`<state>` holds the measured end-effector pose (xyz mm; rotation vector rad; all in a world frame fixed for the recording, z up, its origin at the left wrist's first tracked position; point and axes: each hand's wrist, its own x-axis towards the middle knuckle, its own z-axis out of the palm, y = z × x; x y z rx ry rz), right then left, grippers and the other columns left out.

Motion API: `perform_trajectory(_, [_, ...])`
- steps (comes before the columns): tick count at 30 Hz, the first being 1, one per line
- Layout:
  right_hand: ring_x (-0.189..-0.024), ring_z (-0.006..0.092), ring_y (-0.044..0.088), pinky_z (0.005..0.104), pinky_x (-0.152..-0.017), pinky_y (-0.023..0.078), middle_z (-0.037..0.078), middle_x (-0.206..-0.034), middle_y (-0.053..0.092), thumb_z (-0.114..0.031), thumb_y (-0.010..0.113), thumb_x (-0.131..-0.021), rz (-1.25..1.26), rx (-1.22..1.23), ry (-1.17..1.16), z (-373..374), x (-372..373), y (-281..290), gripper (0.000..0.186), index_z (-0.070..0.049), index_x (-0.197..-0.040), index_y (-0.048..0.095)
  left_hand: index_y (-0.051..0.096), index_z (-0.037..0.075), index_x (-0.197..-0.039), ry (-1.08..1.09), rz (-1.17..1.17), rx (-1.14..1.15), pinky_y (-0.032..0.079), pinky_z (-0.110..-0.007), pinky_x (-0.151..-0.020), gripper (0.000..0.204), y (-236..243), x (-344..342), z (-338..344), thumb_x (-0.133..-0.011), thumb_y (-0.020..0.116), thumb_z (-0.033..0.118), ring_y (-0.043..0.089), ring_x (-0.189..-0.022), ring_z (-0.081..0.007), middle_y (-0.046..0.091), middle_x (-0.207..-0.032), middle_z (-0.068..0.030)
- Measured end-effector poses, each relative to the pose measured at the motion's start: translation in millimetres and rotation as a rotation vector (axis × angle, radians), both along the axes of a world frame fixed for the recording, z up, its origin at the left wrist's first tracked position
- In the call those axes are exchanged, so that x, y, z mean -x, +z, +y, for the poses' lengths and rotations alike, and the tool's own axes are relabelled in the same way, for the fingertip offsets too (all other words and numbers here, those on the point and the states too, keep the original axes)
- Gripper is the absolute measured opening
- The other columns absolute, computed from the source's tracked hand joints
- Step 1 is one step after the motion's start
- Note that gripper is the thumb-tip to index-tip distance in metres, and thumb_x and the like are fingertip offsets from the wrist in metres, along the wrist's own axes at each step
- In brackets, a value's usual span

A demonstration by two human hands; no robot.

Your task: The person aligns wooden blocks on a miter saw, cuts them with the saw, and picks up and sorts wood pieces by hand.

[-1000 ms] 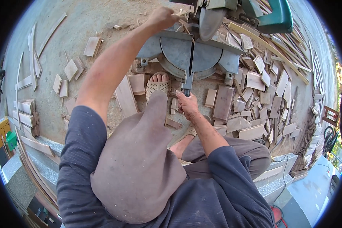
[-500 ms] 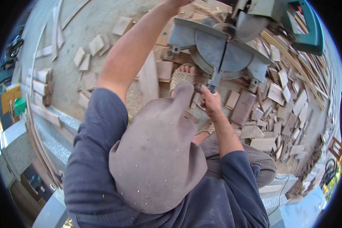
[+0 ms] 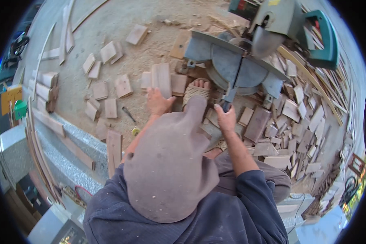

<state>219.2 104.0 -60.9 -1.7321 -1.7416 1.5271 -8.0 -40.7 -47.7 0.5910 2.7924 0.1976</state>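
My left hand (image 3: pixel 158 102) is at the near end of a pale wooden board (image 3: pixel 161 79), thumb and fingers spread apart. It seems to touch the board, though the cap hides part of the wrist. My right hand (image 3: pixel 227 118) is closed around the dark handle (image 3: pixel 225 106) at the front of a miter saw's grey table (image 3: pixel 252 73). The saw head, with its blade guard (image 3: pixel 268 40) and green handle (image 3: pixel 331 44), stands raised at the upper right. A sandalled foot (image 3: pixel 197 91) rests between the board and the saw.
Wood offcuts (image 3: pixel 309 122) are heaped right of the saw, with long strips behind. More blocks (image 3: pixel 123 85) lie scattered on the left, near a dark-handled tool (image 3: pixel 129 114) and a small yellow-green round thing (image 3: pixel 135 131). A grey stone step (image 3: pixel 75 142) runs along the lower left.
My left hand has come down from the top, beside the saw head, to the wooden board. My right hand stays at the saw's front handle. The view has shifted slightly.
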Motion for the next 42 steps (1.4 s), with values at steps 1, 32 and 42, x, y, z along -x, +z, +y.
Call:
perform_trajectory(1, [-0.1,0.0298,0.062,0.0386,-0.092,0.049,0.02,-0.111,0.063,-0.033,0.076,-0.081,0.009,-0.166,-0.055,-5.3,3.9,-3.2,0.067,0.007,-0.128,0.05,0.054,-0.003,-0.127,0.027,-0.027,0.01,0.046,-0.05,-0.102,0.077,3.2,8.4,-0.3,-0.071,0.082,0.043,0.053,-0.121,-0.0441,0.049,-0.134,-0.0283])
perform_trajectory(32, [-0.078,0.0174,0.065,0.0341,-0.062,0.053,0.012,-0.101,0.068,-0.035,0.074,-0.085,-0.291,-0.058,0.043,166.7,-57.8,69.4,0.054,-0.002,-0.126,0.06,0.061,0.005,-0.103,0.399,-1.533,-0.705,0.056,-0.034,-0.059,0.041,21.3,-31.7,180.2,-0.095,0.064,0.046,0.066,-0.067,-0.016,0.068,-0.082,-0.0086])
perform_trajectory(42, [-0.122,0.0345,0.051,0.0445,-0.107,0.038,0.013,-0.128,0.058,-0.038,0.078,-0.078,-0.539,-0.934,0.492,153.2,-59.1,63.1,0.066,-0.016,-0.137,0.058,0.061,0.005,-0.1,0.517,-1.351,-0.793,0.054,-0.036,-0.052,0.044,24.7,1.4,179.8,-0.097,0.058,0.048,0.061,-0.055,-0.0167,0.064,-0.071,-0.0081])
